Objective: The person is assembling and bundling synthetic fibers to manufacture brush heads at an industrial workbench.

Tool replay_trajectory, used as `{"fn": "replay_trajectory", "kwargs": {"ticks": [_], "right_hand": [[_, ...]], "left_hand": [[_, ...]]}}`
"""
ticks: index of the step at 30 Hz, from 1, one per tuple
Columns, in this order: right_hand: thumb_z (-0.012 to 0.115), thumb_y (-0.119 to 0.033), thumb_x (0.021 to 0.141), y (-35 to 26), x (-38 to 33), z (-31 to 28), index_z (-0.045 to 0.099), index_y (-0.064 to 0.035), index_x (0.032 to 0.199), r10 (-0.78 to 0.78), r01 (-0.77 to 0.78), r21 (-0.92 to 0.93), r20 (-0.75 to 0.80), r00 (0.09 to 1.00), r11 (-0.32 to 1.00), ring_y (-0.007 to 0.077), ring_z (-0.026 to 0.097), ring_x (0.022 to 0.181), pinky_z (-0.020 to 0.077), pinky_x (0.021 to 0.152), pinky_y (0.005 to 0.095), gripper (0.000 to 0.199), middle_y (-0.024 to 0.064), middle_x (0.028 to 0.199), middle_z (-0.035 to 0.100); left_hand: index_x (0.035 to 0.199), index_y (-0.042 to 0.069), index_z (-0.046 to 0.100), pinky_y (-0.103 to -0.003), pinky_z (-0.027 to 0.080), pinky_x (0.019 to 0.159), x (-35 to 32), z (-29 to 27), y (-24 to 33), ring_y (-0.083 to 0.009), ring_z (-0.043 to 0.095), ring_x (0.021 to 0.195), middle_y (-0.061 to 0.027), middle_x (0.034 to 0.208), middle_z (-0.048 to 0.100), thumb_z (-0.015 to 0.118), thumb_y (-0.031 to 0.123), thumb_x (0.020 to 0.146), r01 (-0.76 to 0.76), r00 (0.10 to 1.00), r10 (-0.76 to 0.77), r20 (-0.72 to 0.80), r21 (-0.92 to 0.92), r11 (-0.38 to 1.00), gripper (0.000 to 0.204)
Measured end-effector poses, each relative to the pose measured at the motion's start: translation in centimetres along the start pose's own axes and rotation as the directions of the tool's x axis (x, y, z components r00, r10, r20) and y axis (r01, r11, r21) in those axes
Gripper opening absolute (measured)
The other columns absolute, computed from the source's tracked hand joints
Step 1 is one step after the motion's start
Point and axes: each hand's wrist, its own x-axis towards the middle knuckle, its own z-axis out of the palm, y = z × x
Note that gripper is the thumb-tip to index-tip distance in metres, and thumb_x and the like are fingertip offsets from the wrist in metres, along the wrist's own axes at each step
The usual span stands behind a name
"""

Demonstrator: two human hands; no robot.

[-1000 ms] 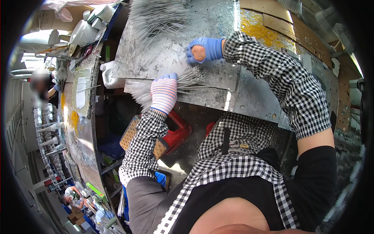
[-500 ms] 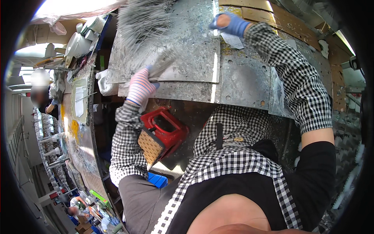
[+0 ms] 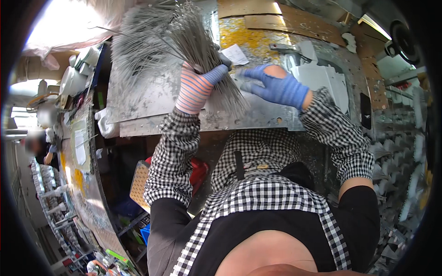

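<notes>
Left hand, in a striped glove, closed with fingers clamped round the middle of a bundle of thin grey metal rods, fanned out beyond and beneath the grip over the metal table. Right hand, in a blue glove, open and empty, fingers spread flat just beside the bundle's lower ends. White paper slip lying just beyond both sets of fingers.

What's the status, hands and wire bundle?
Left hand gripping the bundle of thin metal wires, fanned over the metal worktable. Right hand open, flat on table beside the wire ends. Nothing blocking.
</notes>
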Motion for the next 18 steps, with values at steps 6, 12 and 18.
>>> {"fn": "replay_trajectory", "kwargs": {"ticks": [6, 12, 18], "right_hand": [[0.088, -0.019, 0.080, -3.4, -0.6, 0.7, 0.048, -0.0026, 0.146, 0.078, 0.393, 0.500, -0.688, 0.721, 0.772, 0.0235, 0.064, 0.119, 0.0518, 0.103, 0.0386, 0.079, 0.0129, 0.130, 0.065], [0.089, -0.017, 0.079, -3.0, 0.6, 0.9, 0.054, -0.0059, 0.138, 0.195, 0.322, 0.761, -0.501, 0.843, 0.562, 0.0137, 0.064, 0.115, 0.0532, 0.102, 0.0319, 0.070, 0.0066, 0.123, 0.067], [0.071, -0.021, 0.097, -8.0, -0.2, -8.9, 0.046, -0.0081, 0.148, -0.187, 0.455, 0.249, -0.670, 0.718, 0.855, 0.0250, 0.061, 0.121, 0.0518, 0.103, 0.0385, 0.059, 0.0133, 0.134, 0.057]], "left_hand": [[0.133, 0.005, 0.061, -0.039, 0.053, 0.100, -1.0, 8.2, -2.8, -0.0215, 0.065, 0.117, -0.0084, 0.129, 0.068, 0.064, 0.023, 0.098, 0.099, 0.993, -0.116, 0.024, -0.709, 0.698, 0.039], [0.141, 0.006, 0.052, -0.034, 0.042, 0.115, 0.2, 5.6, -4.3, -0.0184, 0.058, 0.129, -0.0091, 0.140, 0.062, 0.064, 0.022, 0.098, -0.174, 0.907, 0.121, 0.404, 0.097, 0.980, 0.047], [0.137, 0.000, 0.051, -0.032, 0.061, 0.085, 0.4, 6.6, -4.1, -0.0220, 0.074, 0.084, -0.0088, 0.096, 0.076, 0.083, 0.015, 0.078, -0.303, 0.953, 0.270, 0.139, 0.495, 0.815, 0.068]]}}
